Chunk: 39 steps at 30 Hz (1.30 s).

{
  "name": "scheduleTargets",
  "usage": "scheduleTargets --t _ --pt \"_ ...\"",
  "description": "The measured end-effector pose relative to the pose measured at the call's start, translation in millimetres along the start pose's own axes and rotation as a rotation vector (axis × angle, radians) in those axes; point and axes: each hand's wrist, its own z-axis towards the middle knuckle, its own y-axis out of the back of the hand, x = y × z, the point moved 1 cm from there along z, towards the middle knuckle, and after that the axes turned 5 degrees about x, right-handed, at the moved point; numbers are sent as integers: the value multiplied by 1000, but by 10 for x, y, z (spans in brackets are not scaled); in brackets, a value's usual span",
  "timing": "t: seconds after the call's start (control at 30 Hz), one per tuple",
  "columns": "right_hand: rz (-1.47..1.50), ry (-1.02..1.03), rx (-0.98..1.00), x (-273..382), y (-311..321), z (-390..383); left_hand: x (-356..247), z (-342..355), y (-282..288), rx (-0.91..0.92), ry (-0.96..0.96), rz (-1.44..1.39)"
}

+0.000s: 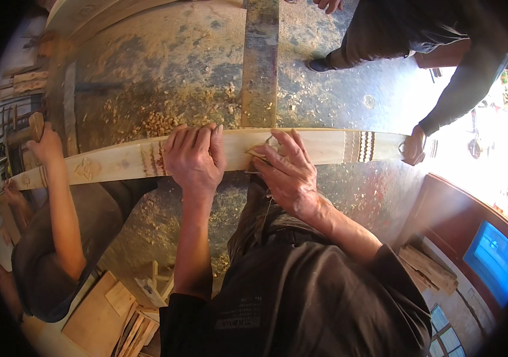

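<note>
A long pale wooden beam (331, 149) with carved bands and flower-like reliefs runs across in front of me, bowed by the lens. My left hand (196, 159) is closed over it left of centre, its fingers curled on the far edge beside a ring of reddish grooves. Right of it, my right hand (292, 175) lies on the beam with the fingers apart, over a carved motif (258, 150) at its middle. Those fingers partly cover the motif, and I cannot tell whether anything small lies under them.
At the left end, a co-worker's raised hand (47, 147) grips a wooden mallet (35, 128). Another person's hand (413, 149) holds the right end. Wood shavings (162, 122) litter the floor. Boards (102, 315) lean at lower left, planks (426, 268) lie at right.
</note>
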Motion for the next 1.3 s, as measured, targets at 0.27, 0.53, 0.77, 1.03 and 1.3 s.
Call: scheduleTargets --t 0.27,0.53,0.77,1.03,1.3 --pt "-51 -49 66 82 114 3 -12 21 27 2 -13 -8" --pt "-33 -58 75 109 162 36 10 11 35 1 -21 3" --pt "-23 -44 66 151 77 146 30 -24 -7 -9 1 -8" --pt "22 -47 75 167 94 236 33 -11 4 -11 -6 -15" --pt "-11 -24 46 94 34 158 36 -5 -5 -17 -26 -4"
